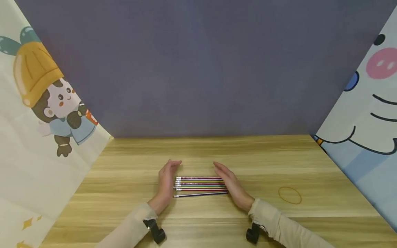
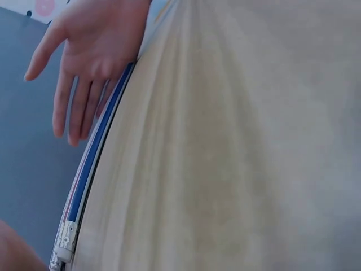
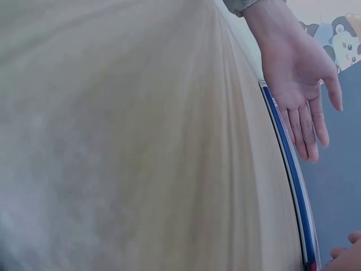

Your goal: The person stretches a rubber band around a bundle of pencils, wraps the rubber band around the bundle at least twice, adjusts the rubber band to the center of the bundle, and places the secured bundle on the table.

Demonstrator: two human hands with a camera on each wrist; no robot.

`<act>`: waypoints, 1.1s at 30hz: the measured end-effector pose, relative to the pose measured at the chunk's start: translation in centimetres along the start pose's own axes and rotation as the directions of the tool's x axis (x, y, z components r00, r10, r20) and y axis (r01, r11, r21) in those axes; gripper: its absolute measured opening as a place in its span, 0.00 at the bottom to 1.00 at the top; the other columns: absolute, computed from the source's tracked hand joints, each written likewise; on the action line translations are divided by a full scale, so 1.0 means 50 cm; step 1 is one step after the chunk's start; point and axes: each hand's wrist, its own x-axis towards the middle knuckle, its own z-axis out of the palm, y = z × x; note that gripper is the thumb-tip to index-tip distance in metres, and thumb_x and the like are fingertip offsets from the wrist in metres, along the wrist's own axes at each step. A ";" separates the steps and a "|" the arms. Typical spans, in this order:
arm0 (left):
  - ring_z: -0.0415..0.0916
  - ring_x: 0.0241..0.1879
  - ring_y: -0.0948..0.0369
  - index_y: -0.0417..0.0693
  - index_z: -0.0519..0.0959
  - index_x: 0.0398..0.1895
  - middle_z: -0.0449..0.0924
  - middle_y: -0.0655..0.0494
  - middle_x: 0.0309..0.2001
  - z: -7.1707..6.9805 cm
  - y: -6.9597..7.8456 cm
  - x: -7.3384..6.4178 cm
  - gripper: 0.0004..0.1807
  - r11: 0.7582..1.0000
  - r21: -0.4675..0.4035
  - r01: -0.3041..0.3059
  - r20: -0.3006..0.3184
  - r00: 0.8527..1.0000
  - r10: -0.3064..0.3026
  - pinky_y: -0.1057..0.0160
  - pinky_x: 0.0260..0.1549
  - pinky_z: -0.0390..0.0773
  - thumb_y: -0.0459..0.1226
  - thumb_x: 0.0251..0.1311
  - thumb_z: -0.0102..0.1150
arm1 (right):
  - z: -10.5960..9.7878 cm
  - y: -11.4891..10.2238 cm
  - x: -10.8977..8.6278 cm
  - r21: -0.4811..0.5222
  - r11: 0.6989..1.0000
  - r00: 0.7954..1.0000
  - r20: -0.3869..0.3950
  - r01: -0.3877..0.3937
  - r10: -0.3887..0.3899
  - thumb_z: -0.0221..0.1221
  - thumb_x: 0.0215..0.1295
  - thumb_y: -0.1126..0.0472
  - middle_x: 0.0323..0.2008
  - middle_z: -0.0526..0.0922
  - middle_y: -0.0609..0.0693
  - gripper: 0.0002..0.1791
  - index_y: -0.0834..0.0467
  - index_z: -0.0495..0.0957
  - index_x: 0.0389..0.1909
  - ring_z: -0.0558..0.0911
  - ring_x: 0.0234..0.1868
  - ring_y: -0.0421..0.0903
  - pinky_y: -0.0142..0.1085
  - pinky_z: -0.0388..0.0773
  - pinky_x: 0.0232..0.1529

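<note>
Several striped pencils (image 1: 200,184) lie side by side on the wooden table, their eraser ends toward the left. A dark blue pencil (image 1: 201,194) lies nearest the person, slightly slanted and apart from the others. At the eraser ends stands the left hand (image 1: 165,186), palm facing inward with straight fingers. Opposite it, the right hand (image 1: 232,186) is held on edge at the other ends, covering the tips from the head view. Both wrist views show the facing hand flat-palmed with fingers extended. Whether either palm touches the pencils I cannot tell.
A yellow rubber band (image 1: 289,195) lies on the table (image 1: 248,151) to the right of the right hand. A grey panel (image 1: 198,69) rises behind the table, with cartoon-printed sheets on both sides. A black strap-mounted camera sits at each wrist.
</note>
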 end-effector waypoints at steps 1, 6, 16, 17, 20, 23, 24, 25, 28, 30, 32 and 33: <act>0.68 0.67 0.48 0.27 0.74 0.56 0.74 0.36 0.62 0.003 -0.001 0.003 0.30 1.000 -0.012 0.002 -0.017 1.000 -0.003 0.54 0.72 0.59 0.49 0.79 0.37 | -0.001 0.001 0.000 -0.007 1.000 1.000 -0.001 0.000 0.000 0.50 0.74 0.40 0.75 0.60 0.50 0.34 0.53 0.62 0.74 0.54 0.77 0.53 0.55 0.43 0.76; 0.69 0.65 0.47 0.24 0.74 0.53 0.75 0.34 0.60 0.014 -0.005 0.018 0.28 0.995 -0.099 0.013 -0.053 0.998 -0.018 0.55 0.71 0.59 0.45 0.79 0.38 | -0.010 0.003 0.004 -0.085 0.996 0.999 0.039 -0.002 0.005 0.48 0.77 0.43 0.76 0.58 0.53 0.34 0.54 0.58 0.76 0.53 0.77 0.54 0.54 0.45 0.76; 0.70 0.64 0.47 0.27 0.77 0.49 0.77 0.35 0.57 0.031 -0.007 0.036 0.26 0.988 -0.152 0.039 -0.048 0.998 -0.047 0.56 0.72 0.59 0.44 0.78 0.40 | -0.026 0.001 0.001 -0.154 0.988 0.988 0.147 -0.018 0.041 0.46 0.79 0.47 0.77 0.53 0.49 0.31 0.50 0.54 0.78 0.50 0.78 0.53 0.56 0.46 0.75; 0.70 0.64 0.47 0.28 0.77 0.48 0.77 0.35 0.57 0.028 -0.006 0.033 0.26 0.988 -0.150 0.047 -0.038 0.998 -0.053 0.55 0.72 0.58 0.45 0.79 0.39 | -0.020 0.001 0.002 -0.132 0.991 0.990 0.134 -0.025 0.043 0.46 0.79 0.45 0.77 0.55 0.50 0.32 0.50 0.55 0.77 0.50 0.78 0.53 0.56 0.45 0.75; 0.68 0.66 0.46 0.32 0.79 0.45 0.79 0.37 0.55 0.017 -0.003 0.019 0.24 0.987 -0.146 0.064 0.005 0.998 -0.064 0.54 0.73 0.56 0.44 0.79 0.39 | -0.005 0.004 0.004 -0.070 0.997 0.997 0.072 -0.025 0.030 0.47 0.77 0.43 0.75 0.59 0.53 0.32 0.53 0.59 0.75 0.52 0.77 0.55 0.57 0.45 0.75; 0.67 0.67 0.47 0.34 0.78 0.45 0.80 0.37 0.55 0.005 0.001 -0.003 0.23 0.990 -0.115 0.086 0.058 0.995 -0.080 0.53 0.73 0.56 0.44 0.79 0.39 | -0.001 0.006 0.000 -0.038 0.999 1.000 0.021 -0.022 0.023 0.48 0.76 0.43 0.74 0.63 0.53 0.32 0.55 0.61 0.74 0.54 0.76 0.56 0.56 0.44 0.75; 0.67 0.67 0.47 0.33 0.78 0.45 0.79 0.37 0.56 0.002 0.002 -0.010 0.23 0.990 -0.106 0.091 0.077 0.994 -0.083 0.53 0.73 0.56 0.44 0.78 0.40 | -0.001 0.007 -0.002 -0.030 0.999 1.000 0.012 -0.021 0.022 0.48 0.76 0.43 0.73 0.63 0.52 0.32 0.55 0.61 0.74 0.54 0.76 0.55 0.56 0.44 0.75; 0.66 0.68 0.47 0.33 0.77 0.46 0.79 0.37 0.57 -0.002 0.003 -0.019 0.23 0.991 -0.089 0.101 0.101 0.991 -0.092 0.53 0.73 0.55 0.45 0.78 0.40 | -0.002 0.008 -0.005 -0.018 0.999 1.000 0.004 -0.026 0.026 0.48 0.76 0.43 0.73 0.64 0.52 0.32 0.55 0.62 0.74 0.55 0.76 0.54 0.55 0.44 0.75; 0.65 0.69 0.49 0.31 0.74 0.50 0.76 0.36 0.60 -0.010 0.007 -0.041 0.25 0.993 -0.052 0.111 0.139 0.985 -0.103 0.52 0.73 0.54 0.48 0.78 0.40 | -0.003 0.009 -0.016 0.026 0.999 0.999 -0.017 -0.041 0.041 0.47 0.76 0.42 0.72 0.66 0.49 0.32 0.54 0.62 0.74 0.56 0.76 0.52 0.54 0.43 0.76; 0.67 0.68 0.49 0.30 0.75 0.51 0.76 0.37 0.60 -0.013 0.008 -0.052 0.27 0.995 -0.042 0.092 0.115 0.990 -0.087 0.50 0.73 0.55 0.48 0.78 0.40 | -0.003 0.010 -0.022 0.057 0.997 0.998 -0.029 -0.048 0.050 0.46 0.76 0.41 0.72 0.67 0.48 0.32 0.54 0.62 0.74 0.55 0.76 0.51 0.53 0.42 0.76; 0.69 0.66 0.48 0.30 0.75 0.52 0.77 0.38 0.59 -0.012 0.007 -0.060 0.27 0.997 -0.041 0.069 0.072 0.995 -0.066 0.50 0.72 0.57 0.48 0.78 0.40 | -0.002 0.010 -0.023 0.082 0.995 0.998 -0.035 -0.050 0.053 0.44 0.77 0.41 0.73 0.65 0.48 0.32 0.54 0.61 0.74 0.53 0.77 0.51 0.53 0.40 0.76; 0.69 0.65 0.48 0.30 0.75 0.53 0.77 0.39 0.59 -0.009 0.005 -0.063 0.27 0.998 -0.037 0.056 0.056 0.997 -0.054 0.49 0.72 0.57 0.48 0.78 0.39 | -0.003 0.010 -0.023 0.091 0.995 0.998 -0.036 -0.051 0.054 0.43 0.78 0.41 0.74 0.63 0.47 0.32 0.54 0.61 0.74 0.52 0.77 0.50 0.52 0.39 0.77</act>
